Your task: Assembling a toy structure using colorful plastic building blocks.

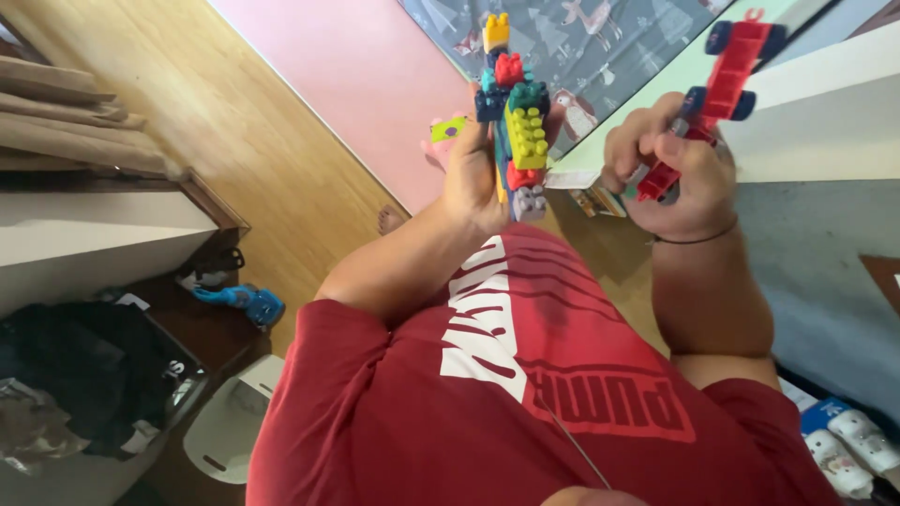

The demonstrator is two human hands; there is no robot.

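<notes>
Up in front of the chest, both arms were bent and raised. One multicoloured brick stack [514, 122] was held upright in the left hand [472, 178], fingers wrapped round it. One red brick piece with dark blue wheels [722, 89] was pinched low down in the right hand [670, 173].

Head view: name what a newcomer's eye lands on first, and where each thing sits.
First, the block tower, a stack of yellow, red, teal, lime and grey bricks, held upright in the left hand at top centre. Next, the red piece with dark blue wheels, gripped by the right hand at upper right. Below both, the red shirt fills the bottom of the view.
</notes>
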